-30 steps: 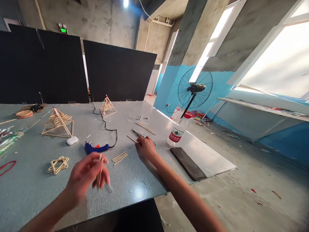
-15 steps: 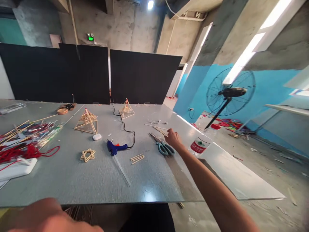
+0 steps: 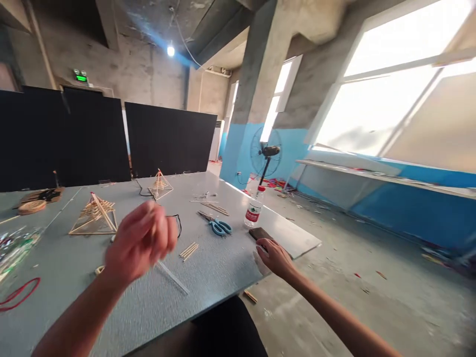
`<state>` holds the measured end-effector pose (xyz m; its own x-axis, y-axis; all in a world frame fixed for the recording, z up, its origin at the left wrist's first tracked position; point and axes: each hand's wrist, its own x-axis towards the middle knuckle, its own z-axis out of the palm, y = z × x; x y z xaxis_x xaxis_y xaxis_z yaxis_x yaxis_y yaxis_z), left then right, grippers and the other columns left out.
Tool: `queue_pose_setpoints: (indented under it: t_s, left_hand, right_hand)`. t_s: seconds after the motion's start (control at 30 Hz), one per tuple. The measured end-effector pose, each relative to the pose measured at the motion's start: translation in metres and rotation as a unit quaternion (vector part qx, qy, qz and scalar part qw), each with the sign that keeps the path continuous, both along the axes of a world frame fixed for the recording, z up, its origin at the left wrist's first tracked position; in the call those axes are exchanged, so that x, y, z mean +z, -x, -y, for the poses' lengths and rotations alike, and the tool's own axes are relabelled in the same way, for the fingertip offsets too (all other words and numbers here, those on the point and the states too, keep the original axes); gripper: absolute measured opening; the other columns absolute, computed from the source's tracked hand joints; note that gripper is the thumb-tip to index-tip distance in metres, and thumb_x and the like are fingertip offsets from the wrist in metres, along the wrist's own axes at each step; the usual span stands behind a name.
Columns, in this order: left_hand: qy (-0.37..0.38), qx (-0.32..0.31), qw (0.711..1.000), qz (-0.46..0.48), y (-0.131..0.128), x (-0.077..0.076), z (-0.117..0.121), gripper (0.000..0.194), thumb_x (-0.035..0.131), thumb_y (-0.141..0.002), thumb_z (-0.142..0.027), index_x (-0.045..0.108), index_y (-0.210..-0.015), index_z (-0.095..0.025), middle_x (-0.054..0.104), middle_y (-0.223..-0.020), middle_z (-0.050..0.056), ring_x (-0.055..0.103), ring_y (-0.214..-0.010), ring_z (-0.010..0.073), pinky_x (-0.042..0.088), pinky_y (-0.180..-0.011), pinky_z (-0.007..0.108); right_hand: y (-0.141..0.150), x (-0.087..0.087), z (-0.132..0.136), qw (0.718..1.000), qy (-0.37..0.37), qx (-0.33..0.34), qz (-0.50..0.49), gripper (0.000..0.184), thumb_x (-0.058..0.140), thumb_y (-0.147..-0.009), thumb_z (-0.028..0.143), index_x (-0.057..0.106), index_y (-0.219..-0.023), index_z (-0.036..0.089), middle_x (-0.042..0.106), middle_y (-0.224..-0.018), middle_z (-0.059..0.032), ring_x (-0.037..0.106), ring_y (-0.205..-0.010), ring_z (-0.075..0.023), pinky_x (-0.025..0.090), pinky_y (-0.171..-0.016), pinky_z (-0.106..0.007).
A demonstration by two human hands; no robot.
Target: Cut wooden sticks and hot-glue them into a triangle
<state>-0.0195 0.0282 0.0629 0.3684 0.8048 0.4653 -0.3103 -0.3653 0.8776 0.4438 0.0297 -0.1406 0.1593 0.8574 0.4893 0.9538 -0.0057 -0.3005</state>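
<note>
My left hand [image 3: 143, 243] is raised above the table, blurred, its fingers curled in towards the thumb; whatever it may hold cannot be made out. Behind it the blue glue gun is hidden, though a clear glue stick [image 3: 173, 278] shows below. My right hand [image 3: 274, 257] lies with fingers outstretched at the near end of a dark flat phone-like slab [image 3: 261, 234], by the table's right edge. Left of that are blue-handled scissors [image 3: 219, 226], short wooden sticks [image 3: 189, 251] and longer sticks [image 3: 215, 208]. A small wooden star [image 3: 99, 270] is mostly covered by my left forearm.
Two stick pyramids [image 3: 94, 215] [image 3: 159, 184] stand on the grey table [image 3: 223, 267]. A water bottle [image 3: 253, 210] rises beyond the slab. Red cord [image 3: 22, 293] and plastic packets [image 3: 17, 248] lie at left. Black panels [image 3: 171, 141] line the back; a fan [image 3: 267, 151] stands beyond.
The view has swung right. My right hand has left the longer sticks and come back to the dark slab. My left hand has risen from the bottom edge to above the table.
</note>
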Motion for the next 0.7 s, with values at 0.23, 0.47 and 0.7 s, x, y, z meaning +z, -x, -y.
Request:
queue_pose_setpoints:
  t_s: [0.23,0.47,0.7]
  left_hand:
    - [0.009,-0.049,0.995,-0.085,-0.061,-0.041,-0.126,0.050,0.070,-0.081,-0.063,0.058,-0.094,-0.017,0.072,-0.072,0.006,0.059,-0.058,0.0149,0.044,-0.051,0.026]
    - [0.044,-0.021,0.995,-0.086,-0.050,-0.058,-0.157,0.048,0.066,-0.085,-0.060,0.059,-0.103,-0.016,0.077,-0.082,0.009,0.064,-0.062,0.0155,0.047,-0.052,0.023]
    - [0.034,-0.021,0.996,-0.081,-0.050,-0.045,-0.141,0.044,0.067,-0.086,-0.056,0.060,-0.103,-0.015,0.077,-0.081,0.009,0.065,-0.062,0.0152,0.048,-0.051,0.023]
  right_hand:
    - [0.060,-0.013,0.034,0.995,-0.078,-0.016,-0.060,0.035,0.047,-0.098,0.048,0.060,-0.117,0.023,0.068,-0.114,-0.0103,0.065,-0.106,-0.0244,0.052,-0.096,-0.041]
    - [0.136,-0.165,0.120,0.930,0.021,-0.146,-0.336,0.079,0.044,-0.081,0.084,0.066,-0.123,0.020,0.064,-0.134,-0.0164,0.055,-0.131,-0.0403,0.044,-0.110,-0.059]
    - [0.176,-0.168,0.136,0.864,0.291,-0.074,-0.405,0.105,0.039,-0.080,0.087,0.038,-0.158,0.016,0.030,-0.165,-0.0082,0.020,-0.156,-0.0310,0.015,-0.129,-0.043]
